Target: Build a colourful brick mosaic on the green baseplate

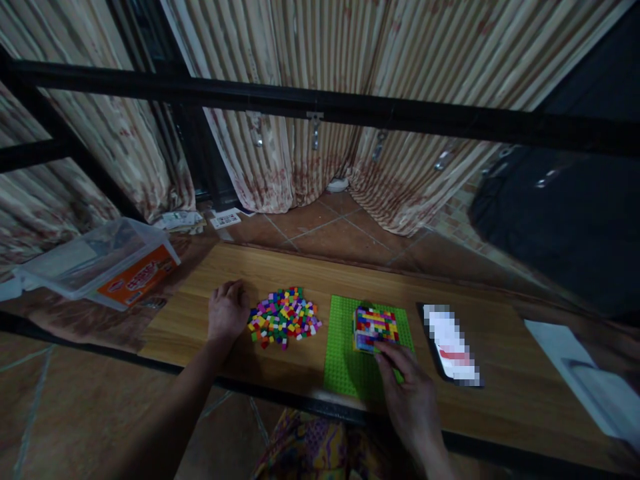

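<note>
Rests the left hand with curled fingers beside the loose bricks, perhaps for easy reach, and holds the right hand with nearly joined fingers at the brick block on the green baseplate, probably for precision, but cannot tell whether clamped on anything in either.

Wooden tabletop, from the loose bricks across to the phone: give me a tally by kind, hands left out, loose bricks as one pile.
Loose brick pile: 1
Green baseplate: 1
Multicoloured brick build on the baseplate: 1
Phone: 1
Total: 4
</note>
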`<state>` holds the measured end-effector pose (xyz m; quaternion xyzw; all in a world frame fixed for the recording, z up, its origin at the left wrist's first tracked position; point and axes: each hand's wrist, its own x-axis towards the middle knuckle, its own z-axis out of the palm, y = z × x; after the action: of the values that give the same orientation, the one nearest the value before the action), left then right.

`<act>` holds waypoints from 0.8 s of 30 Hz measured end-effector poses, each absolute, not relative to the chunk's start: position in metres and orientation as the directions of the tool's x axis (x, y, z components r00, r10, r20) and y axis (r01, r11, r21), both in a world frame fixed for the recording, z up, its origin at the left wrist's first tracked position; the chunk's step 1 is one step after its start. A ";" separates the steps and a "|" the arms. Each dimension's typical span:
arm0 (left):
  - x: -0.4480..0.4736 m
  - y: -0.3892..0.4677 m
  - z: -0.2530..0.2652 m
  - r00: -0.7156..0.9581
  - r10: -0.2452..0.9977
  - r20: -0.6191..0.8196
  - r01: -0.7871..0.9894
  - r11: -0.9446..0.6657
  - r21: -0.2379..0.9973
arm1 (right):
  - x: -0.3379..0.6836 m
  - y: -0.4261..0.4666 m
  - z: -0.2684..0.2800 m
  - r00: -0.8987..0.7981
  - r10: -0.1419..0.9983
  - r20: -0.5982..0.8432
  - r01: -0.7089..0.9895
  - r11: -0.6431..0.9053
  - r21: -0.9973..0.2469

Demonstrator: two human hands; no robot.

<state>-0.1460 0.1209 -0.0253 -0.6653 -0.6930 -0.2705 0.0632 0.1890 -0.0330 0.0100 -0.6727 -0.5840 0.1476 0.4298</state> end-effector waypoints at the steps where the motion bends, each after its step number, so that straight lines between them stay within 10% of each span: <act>1: -0.146 0.121 -0.025 -0.104 0.888 0.448 0.956 -0.034 0.291 | 0.192 -0.032 0.011 0.279 0.907 0.315 0.667 0.053 -0.744; 15: -0.148 0.122 -0.026 -0.080 0.896 0.436 0.958 -0.051 0.281 | 0.191 -0.015 0.016 0.303 0.894 0.330 0.664 0.050 -0.746; 24: -0.147 0.121 -0.025 -0.104 0.896 0.433 0.951 -0.037 0.306 | 0.182 0.001 0.018 0.160 0.886 0.435 0.866 0.085 -0.492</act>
<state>-0.1467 0.1211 -0.0254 -0.6672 -0.6920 -0.2708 0.0515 0.1820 0.0007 0.0176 -0.6763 -0.6479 0.0142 0.3502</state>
